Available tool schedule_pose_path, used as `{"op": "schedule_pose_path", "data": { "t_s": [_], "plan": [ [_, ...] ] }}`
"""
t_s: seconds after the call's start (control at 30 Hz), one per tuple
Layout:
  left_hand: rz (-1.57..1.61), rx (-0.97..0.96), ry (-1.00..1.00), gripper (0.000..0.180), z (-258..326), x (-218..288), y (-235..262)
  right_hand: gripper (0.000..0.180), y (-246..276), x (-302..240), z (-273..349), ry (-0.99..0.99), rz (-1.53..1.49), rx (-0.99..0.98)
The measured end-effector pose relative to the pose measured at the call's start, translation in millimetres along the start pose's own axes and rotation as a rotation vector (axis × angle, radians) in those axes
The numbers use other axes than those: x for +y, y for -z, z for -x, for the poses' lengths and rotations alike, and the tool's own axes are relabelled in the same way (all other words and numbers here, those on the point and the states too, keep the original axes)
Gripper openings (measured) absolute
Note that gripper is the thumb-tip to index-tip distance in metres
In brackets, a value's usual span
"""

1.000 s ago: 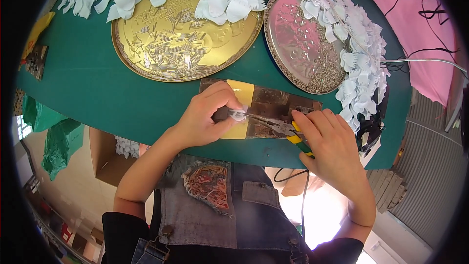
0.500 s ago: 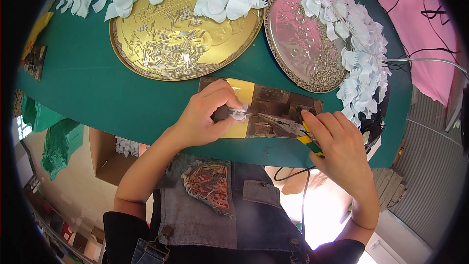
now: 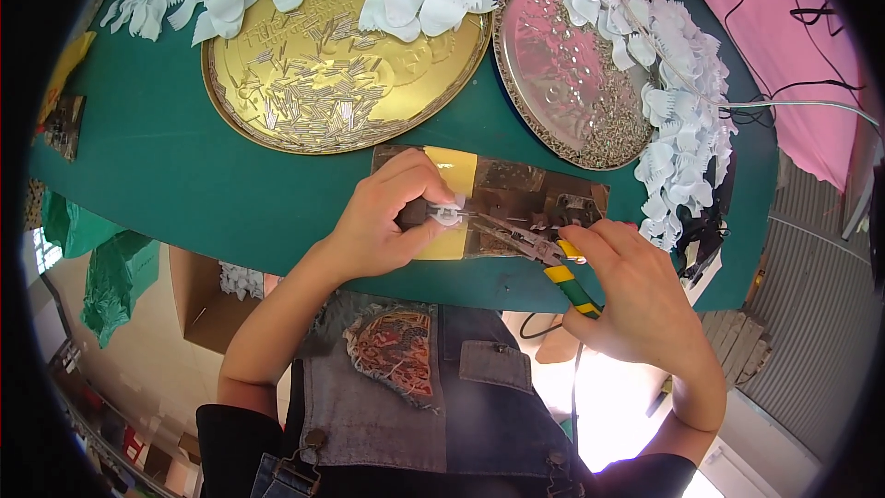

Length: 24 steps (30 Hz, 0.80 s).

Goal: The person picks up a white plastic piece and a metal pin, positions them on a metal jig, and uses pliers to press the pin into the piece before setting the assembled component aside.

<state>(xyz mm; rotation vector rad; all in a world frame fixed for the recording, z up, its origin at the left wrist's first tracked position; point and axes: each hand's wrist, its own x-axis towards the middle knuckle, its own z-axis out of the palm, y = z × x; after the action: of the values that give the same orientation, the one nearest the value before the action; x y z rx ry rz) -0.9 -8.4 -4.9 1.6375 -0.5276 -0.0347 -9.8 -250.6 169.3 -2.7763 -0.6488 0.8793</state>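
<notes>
2 hands: left hand (image 3: 383, 221) fingers pinch a white piece (image 3: 449, 214); right hand (image 3: 636, 300) grips pliers (image 3: 530, 247).

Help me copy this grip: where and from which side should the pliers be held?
Probably by the yellow-green handles, from the person's right: the pliers lie pointing left, thin nose at the small white piece pinched by the left hand, handles in the right hand.

Trays (image 3: 277, 120) ahead (cloth (image 3: 166, 175) btwn free)
</notes>
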Motion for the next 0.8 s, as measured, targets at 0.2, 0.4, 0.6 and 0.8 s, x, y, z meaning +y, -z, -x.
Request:
{"op": "schedule_pose_path", "data": {
  "t_s": [0.2, 0.4, 0.6, 0.8],
  "plan": [
    [0.014, 0.005, 0.028, 0.023, 1.4, 0.0, 0.6, 0.062, 6.5, -3.9, -2.7, -0.089, -0.053, -0.046],
    [0.006, 0.005, 0.010, 0.022, 1.3, -0.6, -0.2, 0.063, 9.4, -8.3, -3.1, -0.052, -0.055, -0.043],
    [-0.008, 0.010, 0.014, 0.021, 0.5, 0.7, -1.0, 0.064, 2.2, -17.8, -4.5, -0.054, -0.001, -0.027],
    [-0.007, 0.017, 0.035, 0.020, 2.9, 1.1, 0.7, 0.065, 1.1, -22.3, -2.7, -0.073, 0.011, -0.032]
  ]
}}
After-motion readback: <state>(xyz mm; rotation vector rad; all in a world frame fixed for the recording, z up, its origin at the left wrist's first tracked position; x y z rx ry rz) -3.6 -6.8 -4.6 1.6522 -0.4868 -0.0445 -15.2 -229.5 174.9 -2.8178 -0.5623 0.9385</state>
